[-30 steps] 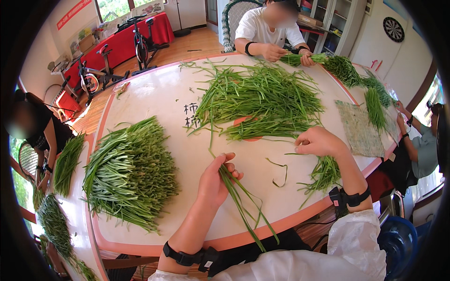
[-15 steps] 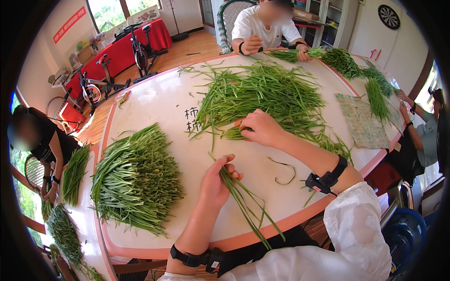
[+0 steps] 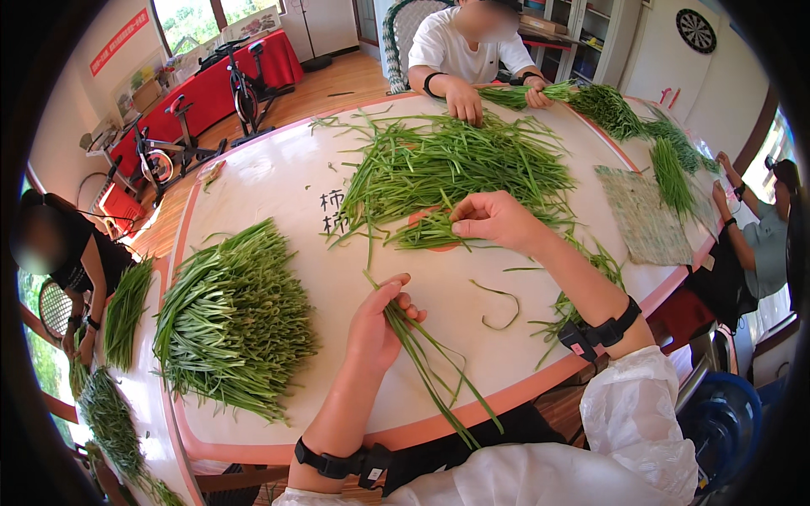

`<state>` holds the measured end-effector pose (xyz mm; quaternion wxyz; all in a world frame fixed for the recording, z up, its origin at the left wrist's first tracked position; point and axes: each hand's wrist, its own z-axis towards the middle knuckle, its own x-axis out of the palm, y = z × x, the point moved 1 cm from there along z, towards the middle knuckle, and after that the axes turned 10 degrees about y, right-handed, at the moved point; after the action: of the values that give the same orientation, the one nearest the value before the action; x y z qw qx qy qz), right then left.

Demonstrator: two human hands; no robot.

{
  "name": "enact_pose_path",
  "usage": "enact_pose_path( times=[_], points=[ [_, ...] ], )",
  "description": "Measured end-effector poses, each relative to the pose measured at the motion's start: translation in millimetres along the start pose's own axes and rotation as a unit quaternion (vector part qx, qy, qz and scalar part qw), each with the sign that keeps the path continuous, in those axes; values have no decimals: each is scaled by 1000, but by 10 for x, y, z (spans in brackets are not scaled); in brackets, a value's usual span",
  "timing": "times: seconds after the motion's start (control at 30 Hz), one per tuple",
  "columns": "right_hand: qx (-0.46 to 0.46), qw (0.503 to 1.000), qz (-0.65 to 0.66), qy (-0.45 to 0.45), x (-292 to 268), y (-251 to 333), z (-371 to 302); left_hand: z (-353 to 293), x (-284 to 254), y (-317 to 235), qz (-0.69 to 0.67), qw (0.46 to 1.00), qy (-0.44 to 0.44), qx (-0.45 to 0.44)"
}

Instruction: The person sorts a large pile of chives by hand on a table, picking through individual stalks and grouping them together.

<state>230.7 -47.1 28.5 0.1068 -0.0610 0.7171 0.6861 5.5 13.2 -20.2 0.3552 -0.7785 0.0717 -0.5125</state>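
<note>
My left hand (image 3: 380, 327) is closed around a few long garlic chives (image 3: 426, 371), whose lower ends hang past the table edge toward my lap. My right hand (image 3: 498, 221) has thumb and fingers pinched at the near edge of a loose heap of garlic chives (image 3: 472, 169). Whether any stalk sits between those fingertips is hidden. To the left of my left hand lies a big neat stack of garlic chives (image 3: 232, 325), its cut ends lined up on the right.
The white table (image 3: 337, 405) has a pink border. Stray stalks (image 3: 498, 304) lie right of my left hand. Across the table a person (image 3: 472, 67) handles chives; other people work at left and right. A greenish mat (image 3: 645, 219) lies at the right, with a blue bin (image 3: 717, 430) below.
My right hand has shifted slightly right along the heap's near edge. The person opposite has lowered a hand onto the heap. My left hand keeps its stalks. The view has shifted a little.
</note>
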Motion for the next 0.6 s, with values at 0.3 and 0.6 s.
enact_pose_path(
  times=[0.3,0.6],
  points=[
    [6,982,-187,30,208,33,-60,5,9,-38,26,1000,6,12],
    [77,987,-118,78,-12,98,-415,-1,-19,-29,10,1000,2,16]
  ],
)
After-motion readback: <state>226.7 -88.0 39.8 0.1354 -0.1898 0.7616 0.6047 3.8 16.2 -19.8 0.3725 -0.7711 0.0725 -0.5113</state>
